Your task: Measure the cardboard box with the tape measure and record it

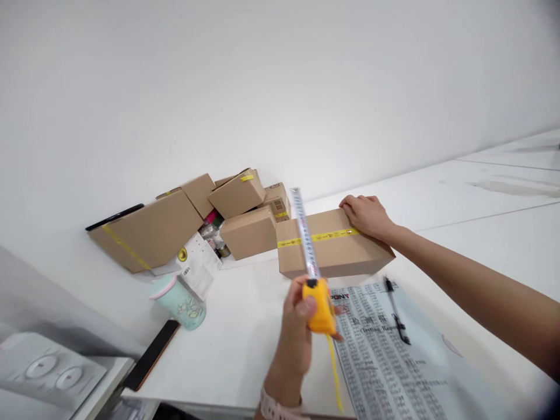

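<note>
My left hand [297, 318] is wrapped round a yellow tape measure [321, 309], whose silver blade is pulled out and points away from me. The blade passes in front of the left part of a taped cardboard box [319, 251]; I cannot tell whether it touches. A yellow strap hangs from the tape measure's case. My right hand [366, 216] rests on the right end of the box's top, its fingers curled over the far edge. Yellow printed tape runs along the box.
Several cardboard boxes [254, 233] are piled against the wall at left. Near them stand a mint tumbler [181, 303] and a white printed packet [201, 265]. A pen [397, 315] lies on a testing report in a clear folder [385, 356]. A dark flat object [153, 353] lies at the table's left edge.
</note>
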Tool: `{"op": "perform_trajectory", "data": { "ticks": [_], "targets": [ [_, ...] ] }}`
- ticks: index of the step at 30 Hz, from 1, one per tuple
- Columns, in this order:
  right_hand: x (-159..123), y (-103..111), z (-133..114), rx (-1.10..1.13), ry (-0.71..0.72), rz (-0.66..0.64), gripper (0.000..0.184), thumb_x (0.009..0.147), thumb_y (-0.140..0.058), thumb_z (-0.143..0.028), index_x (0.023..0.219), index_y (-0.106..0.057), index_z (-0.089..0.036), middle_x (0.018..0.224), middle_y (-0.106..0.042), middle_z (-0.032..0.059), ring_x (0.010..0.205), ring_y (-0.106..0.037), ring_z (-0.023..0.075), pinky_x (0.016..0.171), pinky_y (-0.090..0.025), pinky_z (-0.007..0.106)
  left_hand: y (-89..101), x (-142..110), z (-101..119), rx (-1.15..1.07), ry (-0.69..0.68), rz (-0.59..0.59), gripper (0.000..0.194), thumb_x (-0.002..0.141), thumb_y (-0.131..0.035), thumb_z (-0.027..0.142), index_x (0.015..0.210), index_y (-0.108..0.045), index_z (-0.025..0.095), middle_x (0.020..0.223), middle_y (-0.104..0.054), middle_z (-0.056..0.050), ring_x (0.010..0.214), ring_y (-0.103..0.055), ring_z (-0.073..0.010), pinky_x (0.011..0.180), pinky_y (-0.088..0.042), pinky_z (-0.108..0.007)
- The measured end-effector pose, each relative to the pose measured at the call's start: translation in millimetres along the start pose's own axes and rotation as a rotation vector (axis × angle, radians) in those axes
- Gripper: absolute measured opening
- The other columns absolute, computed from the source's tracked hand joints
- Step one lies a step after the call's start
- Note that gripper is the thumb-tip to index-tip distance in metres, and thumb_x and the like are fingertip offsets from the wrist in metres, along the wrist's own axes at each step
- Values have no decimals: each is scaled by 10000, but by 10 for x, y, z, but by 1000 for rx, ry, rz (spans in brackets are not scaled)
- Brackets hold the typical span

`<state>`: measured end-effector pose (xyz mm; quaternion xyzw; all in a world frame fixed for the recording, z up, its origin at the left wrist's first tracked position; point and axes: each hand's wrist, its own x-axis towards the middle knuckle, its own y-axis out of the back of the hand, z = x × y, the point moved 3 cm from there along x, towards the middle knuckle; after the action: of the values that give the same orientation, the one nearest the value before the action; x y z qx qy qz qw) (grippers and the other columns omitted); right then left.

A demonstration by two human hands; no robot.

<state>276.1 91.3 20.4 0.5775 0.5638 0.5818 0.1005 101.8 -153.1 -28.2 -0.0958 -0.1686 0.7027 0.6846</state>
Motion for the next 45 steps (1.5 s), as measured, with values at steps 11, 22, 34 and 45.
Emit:
{"op": "perform_trajectory", "data": {
  "ticks": [11, 22, 34, 45],
  "targets": [
    [-226, 68, -108, -103, 247, 108, 610, 916, -327, -63, 1430, -557, -297, 974, -700, 89, 846, -531, 267, 745, -319, 377, -354, -172, -545, -115, 157, -50, 531, 745, -766, 542, 1105, -557, 212, 1101, -585, -56, 826, -685, -204, 475, -596, -239],
    [-190, 13, -38, -55, 322, 85, 539, 926, -416, -77, 1291, -713, -339, 1080, -708, 89, 890, -513, 261, 790, -357, 400, -378, -228, -897, -110, 157, -35, 630, 702, -831, 528, 1171, -527, 237, 1059, -595, -48, 849, -647, -193, 603, -584, -273],
    [-232, 30, -55, -20, 320, 113, 520, 966, -362, -126, 1279, -717, -341, 1061, -708, 95, 882, -492, 264, 788, -342, 409, -365, -204, -990, -73, 159, -25, 757, 638, -852, 601, 1193, -495, 231, 969, -568, -30, 881, -592, -199, 828, -514, -369],
    [-367, 124, -216, -156, 213, 125, 574, 976, -394, -622, 1211, -717, -209, 1056, -729, 146, 1002, -541, 335, 860, -327, 464, -95, -318, -756, -15, -31, -6, 771, 692, -825, 593, 1292, -470, 264, 1177, -628, -101, 936, -667, -248, 707, -584, -337]
  ]
}}
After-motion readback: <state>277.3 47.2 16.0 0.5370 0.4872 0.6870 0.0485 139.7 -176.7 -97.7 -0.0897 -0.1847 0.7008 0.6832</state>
